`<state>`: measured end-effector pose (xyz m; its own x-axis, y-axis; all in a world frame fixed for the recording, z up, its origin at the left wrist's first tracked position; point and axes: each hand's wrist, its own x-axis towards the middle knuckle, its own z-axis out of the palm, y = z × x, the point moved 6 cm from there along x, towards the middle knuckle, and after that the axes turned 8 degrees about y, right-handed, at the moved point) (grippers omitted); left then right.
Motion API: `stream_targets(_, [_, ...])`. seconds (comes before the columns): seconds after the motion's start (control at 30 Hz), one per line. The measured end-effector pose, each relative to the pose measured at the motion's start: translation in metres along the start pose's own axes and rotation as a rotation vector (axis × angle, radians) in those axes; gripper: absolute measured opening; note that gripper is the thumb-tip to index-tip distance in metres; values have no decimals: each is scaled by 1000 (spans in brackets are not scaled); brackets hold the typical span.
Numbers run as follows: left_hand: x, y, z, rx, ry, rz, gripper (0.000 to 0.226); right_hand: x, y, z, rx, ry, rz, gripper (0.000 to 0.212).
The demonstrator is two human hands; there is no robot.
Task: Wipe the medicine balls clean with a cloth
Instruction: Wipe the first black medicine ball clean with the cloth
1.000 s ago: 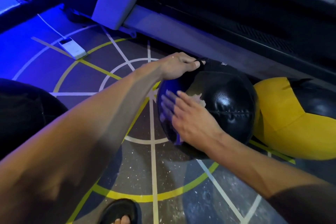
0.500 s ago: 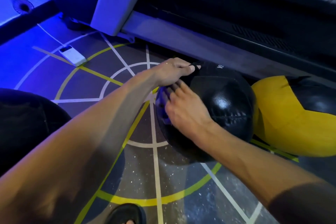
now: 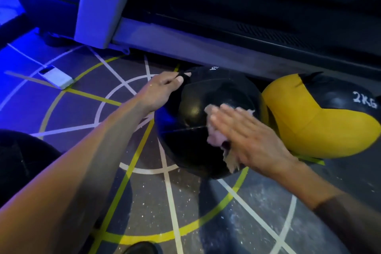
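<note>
A black medicine ball (image 3: 191,121) sits on the marked gym floor in the middle of the view. My left hand (image 3: 162,86) pinches a small black tab at the ball's upper left edge. My right hand (image 3: 245,134) lies flat with straight fingers on the ball's right face, pressing a pale crumpled cloth (image 3: 216,136) against it. Parts of the cloth stick out above and below my palm. A yellow and black ball (image 3: 305,121) marked 2KG rests just to the right, touching the black one.
A treadmill frame (image 3: 185,41) runs along the back, close behind the balls. A white power bank (image 3: 57,77) with a cable lies on the floor at the left. Another dark ball (image 3: 22,163) bulges in at the left edge. A sandalled foot (image 3: 140,248) shows at the bottom.
My right hand has swept with the cloth from the ball's left face across to its right side. My left hand has kept its hold on the tab.
</note>
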<state>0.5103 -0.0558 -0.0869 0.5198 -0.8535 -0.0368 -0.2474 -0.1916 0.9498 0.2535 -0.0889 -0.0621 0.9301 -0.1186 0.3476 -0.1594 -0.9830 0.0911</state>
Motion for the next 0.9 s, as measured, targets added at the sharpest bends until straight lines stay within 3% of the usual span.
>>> stream_targets(0.07, [-4, 4, 2, -26, -2, 37, 28, -12, 9, 1, 68, 191, 307, 65])
stream_targets(0.1, [-6, 6, 1, -37, 18, 56, 28, -17, 1, 6, 95, 242, 367, 62])
stream_targets(0.17, [-12, 3, -4, -49, 72, 73, 28, -26, -34, 20, 104, 215, 237, 63])
stream_targets(0.27, [-22, -10, -19, -58, 154, 74, 29, -49, -71, 37, 53, 24, 2, 71])
stream_targets(0.43, [-32, -23, -54, 28, 285, 4, 30, -80, -61, 38, 148, 94, 238, 63])
stream_targets(0.5, [-35, -4, -58, 175, 358, 86, 33, -84, -72, 46, 150, 119, 292, 55])
stream_targets(0.57, [-35, 31, -36, 282, 265, 292, 39, -82, -82, 53, 169, 155, 319, 57])
stream_targets(0.63, [-34, 49, -3, 396, 71, 456, 48, -77, -85, 54, 213, 167, 322, 63])
stream_targets(0.7, [-30, 37, 6, 466, 1, 424, 53, -75, -85, 45, 346, 194, 345, 56])
stream_targets(0.8, [-22, 21, -3, 465, 18, 381, 51, -86, -64, 25, 814, 372, 727, 38])
stream_targets(0.9, [-18, 19, -12, 434, 25, 368, 49, -115, -14, 16, 961, 683, 1266, 31])
